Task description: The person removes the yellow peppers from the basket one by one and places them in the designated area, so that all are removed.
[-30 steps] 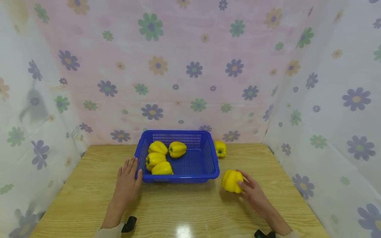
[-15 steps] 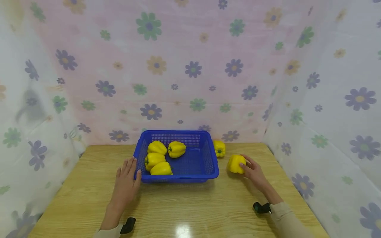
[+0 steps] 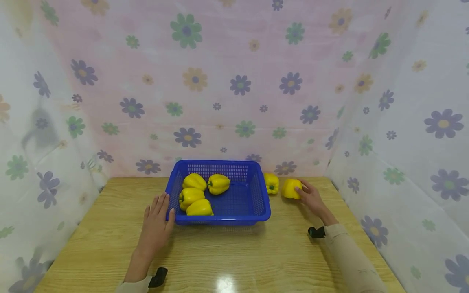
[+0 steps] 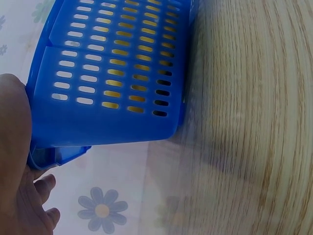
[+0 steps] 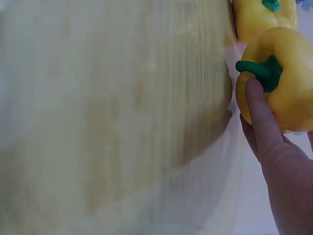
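My right hand (image 3: 310, 199) holds a yellow bell pepper (image 3: 291, 189) near the back right of the table. In the right wrist view the thumb (image 5: 264, 115) lies against this pepper (image 5: 293, 93), close to its green stem. Just left of it, a second yellow bell pepper (image 3: 271, 183) sits beside the basket. My left hand (image 3: 155, 226) rests at the left rim of the blue plastic basket (image 3: 223, 218), its fingers stretched along the corner. Several yellow bell peppers (image 3: 199, 207) lie in the basket's left and middle part.
The wooden table (image 3: 227, 252) carries everything. A flowered cloth (image 3: 234, 110) hangs behind it and at both sides. In the left wrist view the slotted basket wall (image 4: 107, 117) stands upright on the table.
My right hand has moved the held pepper away from me to the back, up beside the pepper right of the basket. My left hand has stayed at the basket rim.
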Available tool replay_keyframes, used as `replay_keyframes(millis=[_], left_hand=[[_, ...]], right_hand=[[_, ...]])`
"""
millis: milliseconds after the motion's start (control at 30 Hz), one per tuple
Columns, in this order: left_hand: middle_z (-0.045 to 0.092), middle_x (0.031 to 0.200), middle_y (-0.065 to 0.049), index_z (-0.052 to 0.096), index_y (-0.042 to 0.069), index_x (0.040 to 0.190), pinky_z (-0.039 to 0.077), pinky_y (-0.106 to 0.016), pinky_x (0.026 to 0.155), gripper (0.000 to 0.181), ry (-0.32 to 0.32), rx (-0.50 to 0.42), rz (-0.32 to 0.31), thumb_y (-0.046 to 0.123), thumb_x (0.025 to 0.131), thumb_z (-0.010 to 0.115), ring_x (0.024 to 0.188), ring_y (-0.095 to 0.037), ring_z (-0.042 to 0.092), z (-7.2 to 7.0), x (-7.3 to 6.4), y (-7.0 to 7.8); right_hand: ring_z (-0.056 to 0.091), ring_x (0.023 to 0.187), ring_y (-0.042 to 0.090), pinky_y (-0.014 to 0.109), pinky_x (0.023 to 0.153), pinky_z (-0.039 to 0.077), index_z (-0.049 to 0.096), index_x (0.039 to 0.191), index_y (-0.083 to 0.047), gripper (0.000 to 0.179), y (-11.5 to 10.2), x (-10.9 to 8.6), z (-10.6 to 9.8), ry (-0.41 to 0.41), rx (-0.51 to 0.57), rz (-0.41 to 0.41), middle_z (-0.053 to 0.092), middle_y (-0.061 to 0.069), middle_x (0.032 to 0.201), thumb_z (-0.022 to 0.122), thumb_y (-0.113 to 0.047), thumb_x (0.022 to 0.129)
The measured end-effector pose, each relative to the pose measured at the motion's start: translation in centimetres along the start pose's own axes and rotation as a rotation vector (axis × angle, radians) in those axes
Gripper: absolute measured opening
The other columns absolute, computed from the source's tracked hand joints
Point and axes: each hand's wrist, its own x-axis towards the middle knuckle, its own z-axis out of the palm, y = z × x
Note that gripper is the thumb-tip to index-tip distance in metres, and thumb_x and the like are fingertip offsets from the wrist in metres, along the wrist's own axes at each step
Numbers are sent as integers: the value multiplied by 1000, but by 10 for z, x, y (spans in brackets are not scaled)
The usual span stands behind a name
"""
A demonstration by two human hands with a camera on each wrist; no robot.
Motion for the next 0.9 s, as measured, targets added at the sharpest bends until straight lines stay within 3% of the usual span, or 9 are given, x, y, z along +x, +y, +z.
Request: replay_keyframes(millis=[100, 300, 400, 700, 900], left_hand=[[27, 164, -26, 30, -6, 157, 14, -71, 118, 58, -2, -11, -1, 23, 109, 45, 152, -49, 17, 1, -1, -1], [24, 165, -26, 28, -6, 158, 12, -70, 119, 59, -10, -31, -2, 25, 110, 43, 153, -49, 14, 0, 0, -1], [24, 165, -26, 28, -6, 158, 11, -70, 119, 59, -17, -34, -4, 28, 110, 41, 153, -49, 13, -1, 0, 0], [26, 163, -28, 30, -7, 157, 13, -72, 117, 59, 6, -36, 11, 28, 110, 41, 151, -52, 16, -1, 1, 0], [26, 164, -27, 29, -6, 157, 12, -71, 118, 60, -4, -34, 4, 29, 110, 40, 152, -51, 16, 0, 0, 0]], right_hand=[[63, 111, 6, 53, 97, 54, 20, 161, 2, 67, -3, 8, -1, 1, -26, 15, 31, 39, 155, 51, -24, 108], [53, 128, 43, 59, 101, 50, 19, 161, 3, 65, -15, 24, 0, -29, -102, 46, 31, 40, 154, 49, -23, 109], [47, 131, 54, 61, 101, 48, 15, 160, 6, 65, -21, 31, 1, -60, -131, 75, 29, 43, 153, 46, -21, 110], [34, 140, 58, 58, 100, 50, 16, 159, 8, 62, -32, 49, -1, -126, -173, 162, 24, 42, 155, 44, -19, 110], [35, 139, 58, 61, 104, 46, 10, 160, 9, 64, -38, 55, -1, -163, -184, 224, 19, 41, 156, 41, -19, 111]])
